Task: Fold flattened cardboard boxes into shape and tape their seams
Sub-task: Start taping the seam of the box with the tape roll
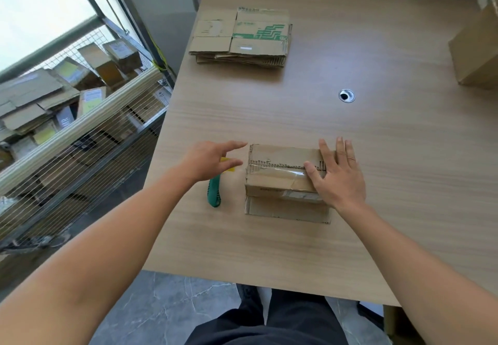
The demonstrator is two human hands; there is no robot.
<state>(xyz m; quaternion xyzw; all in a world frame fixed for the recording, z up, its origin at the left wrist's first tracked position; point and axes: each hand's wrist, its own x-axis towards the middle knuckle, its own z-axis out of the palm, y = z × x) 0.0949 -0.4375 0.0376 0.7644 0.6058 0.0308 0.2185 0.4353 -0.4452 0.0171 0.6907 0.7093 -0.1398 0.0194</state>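
A small folded cardboard box point(277, 174) stands on the wooden table point(377, 142), clear tape running along its top seam and a loose flap lying flat at its near side. My right hand point(336, 174) lies flat on the box's right end, fingers straight, thumb pressing the taped seam. My left hand point(213, 160) hovers just left of the box with fingers extended, holding nothing. Under it lies a green tape cutter point(214, 192) with a yellow part. A stack of flattened boxes point(239, 37), the top one printed green, sits further back.
A wire-mesh cart point(80, 118) full of cardboard boxes stands left of the table. A large brown box point(477, 50) sits at the table's right edge. A round cable hole point(346, 95) is in the tabletop. The near table edge runs just in front of my legs.
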